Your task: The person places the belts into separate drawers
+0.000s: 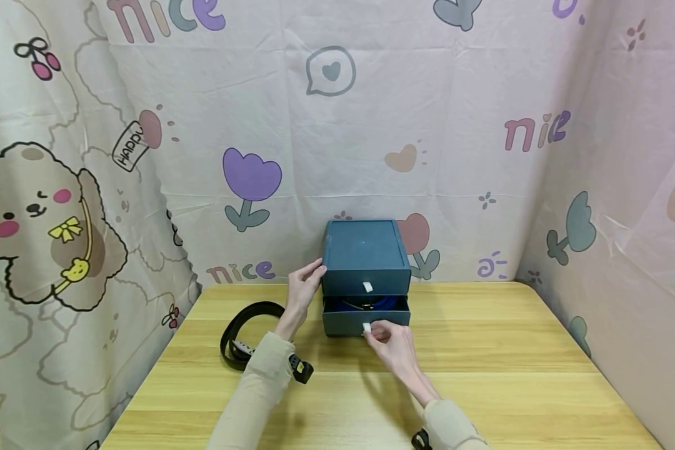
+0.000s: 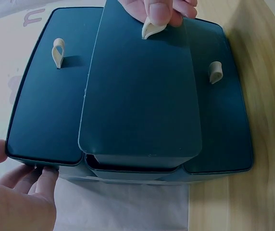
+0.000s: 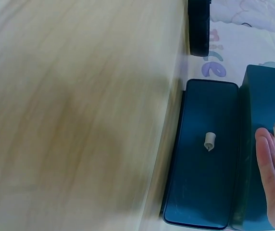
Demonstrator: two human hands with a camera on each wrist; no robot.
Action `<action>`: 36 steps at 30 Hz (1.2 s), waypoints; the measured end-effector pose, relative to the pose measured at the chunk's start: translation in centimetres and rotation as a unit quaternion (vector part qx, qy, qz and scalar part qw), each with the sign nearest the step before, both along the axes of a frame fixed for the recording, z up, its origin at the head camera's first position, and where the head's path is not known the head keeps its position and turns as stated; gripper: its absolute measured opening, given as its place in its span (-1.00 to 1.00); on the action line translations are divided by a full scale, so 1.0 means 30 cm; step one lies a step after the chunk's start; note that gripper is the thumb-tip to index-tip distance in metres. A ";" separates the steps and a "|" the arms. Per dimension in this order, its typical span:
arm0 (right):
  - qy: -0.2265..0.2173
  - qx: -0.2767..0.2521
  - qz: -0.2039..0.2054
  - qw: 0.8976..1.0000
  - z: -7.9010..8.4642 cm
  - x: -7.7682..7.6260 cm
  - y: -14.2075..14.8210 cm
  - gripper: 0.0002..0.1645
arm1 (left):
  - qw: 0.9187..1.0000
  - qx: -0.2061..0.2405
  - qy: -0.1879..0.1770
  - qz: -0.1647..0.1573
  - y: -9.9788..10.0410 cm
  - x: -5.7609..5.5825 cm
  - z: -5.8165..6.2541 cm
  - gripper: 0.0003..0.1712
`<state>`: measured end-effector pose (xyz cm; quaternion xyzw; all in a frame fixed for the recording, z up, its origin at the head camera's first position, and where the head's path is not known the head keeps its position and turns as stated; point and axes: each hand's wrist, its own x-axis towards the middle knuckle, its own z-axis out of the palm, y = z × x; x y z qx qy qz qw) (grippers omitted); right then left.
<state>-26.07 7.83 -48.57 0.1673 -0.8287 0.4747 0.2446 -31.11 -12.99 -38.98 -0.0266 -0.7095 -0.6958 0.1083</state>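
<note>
Just beyond the right hand (image 1: 390, 344), the middle drawer (image 1: 342, 324) of a blue-green box (image 1: 365, 247) stands partly out, its pale tab (image 1: 367, 327) pinched between thumb and fingers. The left hand (image 1: 300, 290) straddles the box's upper left corner with thumb and fingers, apparently to steady it. The step in hand looks like sliding the drawer by its tab, though whether outward or inward cannot be told; either way, the next move seems to call for a straight, level pull or push against a firm left hand.

Beside the left wrist, which covers part of it, a dark belt (image 1: 227, 340) lies coiled on the bench (image 1: 484, 350). Above the right hand, something blue (image 1: 385, 303) shows through the drawer's narrow gap, mostly hidden and hard to name. The bottom drawer (image 2: 219, 113) is hidden from the head view, and the right wrist view cuts off the right hand.
</note>
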 end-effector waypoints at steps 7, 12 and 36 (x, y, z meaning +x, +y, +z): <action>-0.005 -0.005 0.003 1.000 -0.001 -0.008 -0.005 -0.93 | 1.000 0.004 -0.006 0.002 0.001 0.002 0.003 -0.50; -0.003 -0.010 0.003 1.000 -0.004 -0.018 -0.008 -0.93 | 1.000 0.005 -0.008 0.003 0.000 0.001 0.004 -0.50; -0.022 -0.016 -0.009 1.000 -0.007 -0.058 -0.014 -0.94 | 1.000 0.008 -0.007 0.004 0.002 0.002 0.006 -0.51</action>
